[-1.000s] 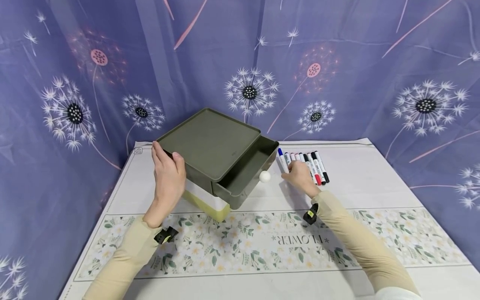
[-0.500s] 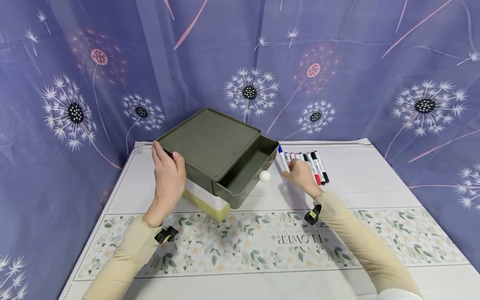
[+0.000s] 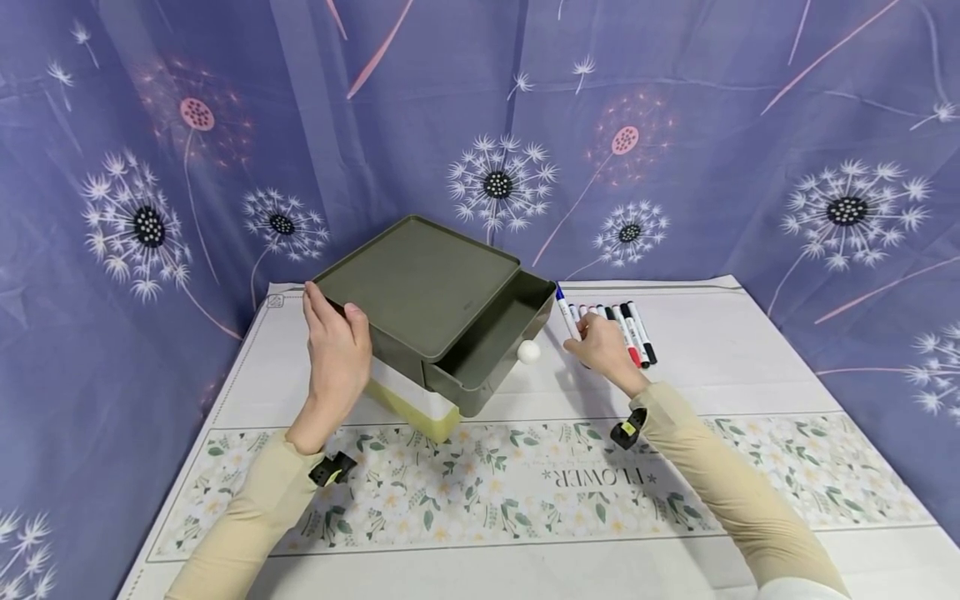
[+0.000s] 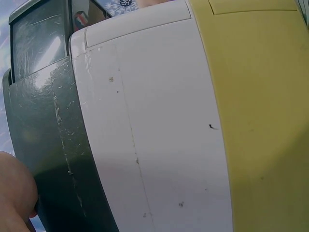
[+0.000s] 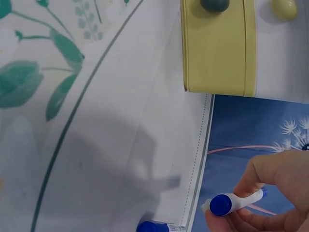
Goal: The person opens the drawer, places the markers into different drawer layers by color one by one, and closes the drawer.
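Note:
A stacked drawer box stands left of the middle, dark green on top with white and yellow tiers below. Its green top drawer is pulled out, with a white round knob on the front. My left hand rests against the box's left side, fingers fairly straight; the left wrist view shows the tiers close up. To the right of the drawer, my right hand pinches a blue-capped marker. In the right wrist view, thumb and fingers hold that marker above the table.
Several markers with black, red and other caps lie side by side behind and right of my right hand. A floral strip with lettering crosses the white table cover. A purple dandelion curtain hangs behind.
My right hand has lifted the blue-capped marker slightly and shifted it away from the row. The left hand and the box have stayed in place.

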`<action>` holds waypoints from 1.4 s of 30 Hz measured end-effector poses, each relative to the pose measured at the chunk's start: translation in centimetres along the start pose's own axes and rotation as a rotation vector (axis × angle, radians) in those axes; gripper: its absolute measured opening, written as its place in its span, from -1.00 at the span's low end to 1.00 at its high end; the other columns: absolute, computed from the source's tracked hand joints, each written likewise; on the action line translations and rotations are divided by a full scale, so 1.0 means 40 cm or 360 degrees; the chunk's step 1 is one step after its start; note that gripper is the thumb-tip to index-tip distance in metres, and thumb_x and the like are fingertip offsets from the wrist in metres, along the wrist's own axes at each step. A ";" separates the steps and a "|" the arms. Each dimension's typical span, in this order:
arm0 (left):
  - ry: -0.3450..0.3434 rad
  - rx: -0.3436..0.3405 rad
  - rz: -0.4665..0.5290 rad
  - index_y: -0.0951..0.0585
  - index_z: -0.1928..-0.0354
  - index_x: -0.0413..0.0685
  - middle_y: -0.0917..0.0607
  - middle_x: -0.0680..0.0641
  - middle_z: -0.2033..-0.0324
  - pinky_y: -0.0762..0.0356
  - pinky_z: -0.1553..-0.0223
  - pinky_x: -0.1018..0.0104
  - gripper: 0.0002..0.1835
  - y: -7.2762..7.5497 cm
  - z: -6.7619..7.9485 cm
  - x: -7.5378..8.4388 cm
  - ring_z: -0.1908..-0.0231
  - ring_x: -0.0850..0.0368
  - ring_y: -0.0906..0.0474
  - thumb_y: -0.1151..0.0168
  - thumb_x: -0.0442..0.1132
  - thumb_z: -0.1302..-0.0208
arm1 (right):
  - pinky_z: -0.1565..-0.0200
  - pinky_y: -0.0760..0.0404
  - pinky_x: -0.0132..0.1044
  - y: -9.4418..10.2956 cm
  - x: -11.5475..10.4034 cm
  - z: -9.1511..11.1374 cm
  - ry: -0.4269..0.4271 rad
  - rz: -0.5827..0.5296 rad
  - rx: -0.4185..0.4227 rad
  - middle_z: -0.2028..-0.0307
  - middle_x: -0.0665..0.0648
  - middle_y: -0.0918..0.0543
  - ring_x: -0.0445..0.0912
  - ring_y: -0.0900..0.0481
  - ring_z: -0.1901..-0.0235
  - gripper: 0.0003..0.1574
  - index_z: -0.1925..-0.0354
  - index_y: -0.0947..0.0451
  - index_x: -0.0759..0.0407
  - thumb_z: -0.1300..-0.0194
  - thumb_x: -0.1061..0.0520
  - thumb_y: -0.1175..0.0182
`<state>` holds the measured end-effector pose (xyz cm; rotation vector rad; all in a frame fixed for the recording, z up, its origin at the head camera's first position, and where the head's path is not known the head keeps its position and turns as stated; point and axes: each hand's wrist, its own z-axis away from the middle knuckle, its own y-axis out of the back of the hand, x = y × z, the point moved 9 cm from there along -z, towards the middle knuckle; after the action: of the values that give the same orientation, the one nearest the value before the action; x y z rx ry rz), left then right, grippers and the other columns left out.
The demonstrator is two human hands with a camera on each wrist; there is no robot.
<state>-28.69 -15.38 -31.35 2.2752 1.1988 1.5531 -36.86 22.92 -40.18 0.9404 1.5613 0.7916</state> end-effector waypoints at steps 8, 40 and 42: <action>0.0016 -0.0018 0.0009 0.17 -0.38 -0.38 0.05 -0.45 -0.34 -0.29 -0.11 -0.14 -0.30 0.000 -0.001 0.000 -0.18 -0.42 -0.22 0.34 -0.06 -0.38 | 0.54 -0.31 -0.34 0.017 0.006 -0.003 -0.0026 -0.0006 0.0003 0.54 0.13 -0.55 -0.05 -0.43 0.57 -0.73 0.39 -0.40 0.24 0.05 0.11 -0.21; 0.0033 -0.0032 0.0012 0.18 -0.39 -0.36 0.05 -0.44 -0.35 -0.27 -0.13 -0.14 -0.30 -0.001 0.003 -0.002 -0.20 -0.41 -0.21 0.34 -0.06 -0.38 | 0.41 -0.45 -0.23 0.078 -0.053 0.031 0.0139 -0.0180 0.0144 0.46 0.15 -0.60 -0.04 -0.54 0.49 -0.70 0.27 -0.39 0.19 0.00 0.12 -0.20; 0.0034 -0.0030 0.0013 0.18 -0.39 -0.35 0.05 -0.43 -0.35 -0.27 -0.13 -0.14 -0.30 -0.001 0.004 -0.002 -0.19 -0.41 -0.21 0.34 -0.05 -0.37 | 0.41 -0.46 -0.22 0.085 -0.059 0.033 0.0169 -0.0204 0.0175 0.47 0.16 -0.60 -0.03 -0.55 0.49 -0.70 0.27 -0.38 0.20 0.00 0.13 -0.20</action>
<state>-28.60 -15.36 -31.49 2.2601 1.1763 1.5887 -34.80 22.42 -36.38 0.8795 1.7539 0.6801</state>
